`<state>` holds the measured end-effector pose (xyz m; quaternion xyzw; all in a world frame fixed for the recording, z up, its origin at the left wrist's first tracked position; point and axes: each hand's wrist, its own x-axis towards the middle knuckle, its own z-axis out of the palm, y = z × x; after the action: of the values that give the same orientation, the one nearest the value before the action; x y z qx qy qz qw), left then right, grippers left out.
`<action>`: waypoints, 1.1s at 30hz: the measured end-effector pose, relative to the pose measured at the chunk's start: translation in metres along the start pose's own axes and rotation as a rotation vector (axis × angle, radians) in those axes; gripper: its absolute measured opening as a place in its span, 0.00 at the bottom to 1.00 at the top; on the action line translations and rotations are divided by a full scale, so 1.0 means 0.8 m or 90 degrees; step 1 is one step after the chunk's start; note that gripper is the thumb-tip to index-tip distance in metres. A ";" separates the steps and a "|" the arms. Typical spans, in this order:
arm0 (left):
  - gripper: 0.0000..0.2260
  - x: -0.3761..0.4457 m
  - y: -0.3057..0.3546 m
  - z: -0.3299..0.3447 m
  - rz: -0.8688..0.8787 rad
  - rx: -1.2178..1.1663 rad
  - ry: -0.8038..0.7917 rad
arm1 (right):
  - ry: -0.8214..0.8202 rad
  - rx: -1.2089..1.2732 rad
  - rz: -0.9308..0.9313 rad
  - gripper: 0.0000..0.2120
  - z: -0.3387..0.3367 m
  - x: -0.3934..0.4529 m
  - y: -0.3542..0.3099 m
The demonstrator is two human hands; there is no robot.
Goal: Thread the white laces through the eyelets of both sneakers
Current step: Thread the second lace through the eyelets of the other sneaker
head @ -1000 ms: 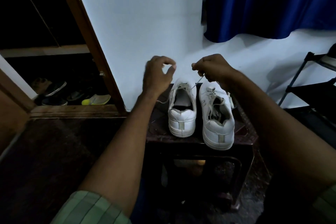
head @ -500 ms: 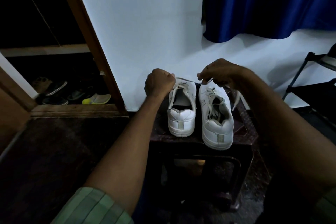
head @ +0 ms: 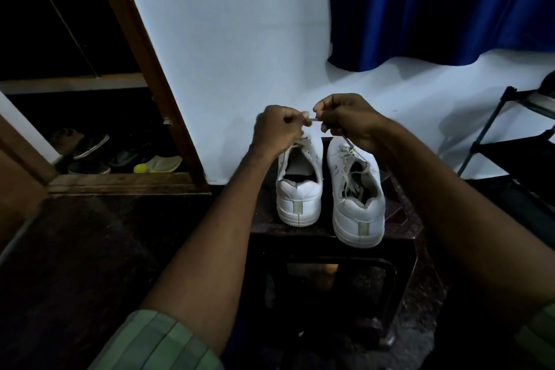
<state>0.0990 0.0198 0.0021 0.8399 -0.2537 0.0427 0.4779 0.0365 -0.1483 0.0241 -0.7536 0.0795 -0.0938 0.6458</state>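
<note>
Head view: left hand (head: pixel 277 128) and right hand (head: pixel 345 119) pinch one thin white lace (head: pixel 313 119) above the left white leather sneaker (head: pixel 298 186). Keep it taut; feed the tip squarely into the next eyelet.

Probably a dim home entryway: worn shoes (head: pixel 90 156) fill a cupboard left of the blue curtain (head: pixel 444 6).

I see two white sneakers side by side on a dark stool (head: pixel 402 219), heels toward me. My left hand (head: pixel 277 129) and right hand (head: pixel 348 117) meet above the left sneaker (head: pixel 298 189), both pinching a short stretch of white lace (head: pixel 313 119). The right sneaker (head: pixel 357 204) overhangs the stool's near edge.
</note>
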 end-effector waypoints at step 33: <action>0.09 -0.003 -0.018 -0.030 0.053 0.011 -0.072 | 0.215 -0.030 0.061 0.18 0.039 -0.001 0.007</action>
<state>0.1074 0.0465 0.0029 0.8338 -0.3142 0.0171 0.4536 0.0435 -0.1188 0.0140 -0.7371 0.2251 -0.1864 0.6094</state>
